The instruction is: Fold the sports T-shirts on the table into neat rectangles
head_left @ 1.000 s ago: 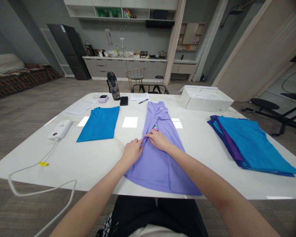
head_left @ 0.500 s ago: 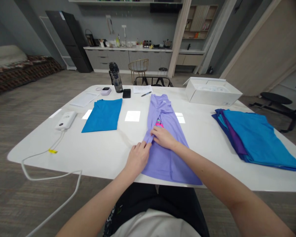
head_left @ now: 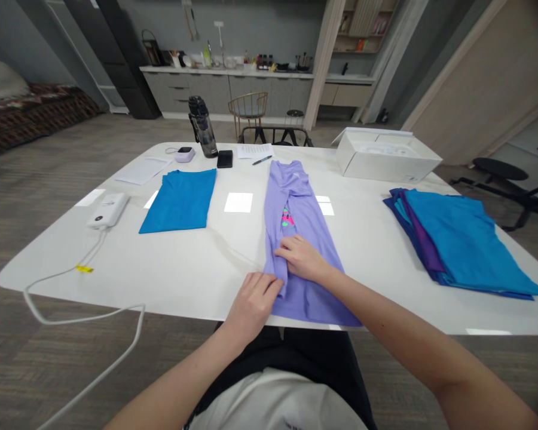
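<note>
In the head view, the purple shirt lies on the white surface, its left side folded inward. The left hand pinches the fold near the hem; the right hand, fingers curled, touches the fabric beyond, whether gripping I cannot tell.

1. We seem to be in a home, in an open room with a kitchen along the far wall.
2. There we see grey cabinets, a tap, small bottles and hanging utensils.
3. Left of these stands a tall dark fridge.
4. Farther left, we see a patterned couch or bed; we cannot tell which.
</note>
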{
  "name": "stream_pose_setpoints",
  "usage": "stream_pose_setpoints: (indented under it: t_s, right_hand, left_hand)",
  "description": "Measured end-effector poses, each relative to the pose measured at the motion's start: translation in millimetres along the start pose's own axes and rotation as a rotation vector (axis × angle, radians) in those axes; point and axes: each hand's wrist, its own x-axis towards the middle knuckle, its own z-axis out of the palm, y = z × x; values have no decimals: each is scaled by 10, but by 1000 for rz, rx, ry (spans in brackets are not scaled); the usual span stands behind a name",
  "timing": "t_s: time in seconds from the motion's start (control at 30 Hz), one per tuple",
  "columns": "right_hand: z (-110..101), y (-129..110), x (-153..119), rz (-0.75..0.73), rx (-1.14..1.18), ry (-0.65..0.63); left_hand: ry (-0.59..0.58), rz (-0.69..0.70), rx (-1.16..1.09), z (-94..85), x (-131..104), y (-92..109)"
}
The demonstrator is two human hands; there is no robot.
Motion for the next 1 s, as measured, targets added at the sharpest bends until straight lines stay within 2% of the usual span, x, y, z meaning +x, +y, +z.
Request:
stream_pose_setpoints:
  t_s: [0.07, 0.1, 0.23, 0.3, 0.43, 0.53, 0.67, 0.77, 0.9, 1.0]
  right_hand:
    - [-54, -14, -139, -1, -3, 55]
    - [-72, -12, -208, -2, -4, 71]
    - [-58, 12, -391, 38, -16, 11]
    - [-37, 16, -417, 77, -19, -39]
    - [-119, -10, -447, 85, 14, -2]
    - [-242, -31, -533, 101, 74, 57]
    - [-292, -34, -743, 121, 193, -33]
    - [-270, -30, -859, 173, 350, -91]
    - [-227, 111, -732, 386, 454, 19]
    - [-148, 459, -404, 605, 406, 148]
  left_hand:
    - [-6, 128, -7, 46, 24, 101]
    - [-13, 143, 14, 78, 38, 145]
    - [-37, 0, 133, 232, 54, 205]
    - [-48, -6, 124, 268, 27, 177]
    - [-34, 56, 59, 178, -33, 166]
    - [-131, 106, 59, 84, -31, 240]
    - [-292, 145, 4, 59, 2, 311]
    - [-335, 132, -125, 48, 45, 276]
    - [-279, 84, -204, 51, 175, 170]
    - [-273, 107, -137, 128, 340, 120]
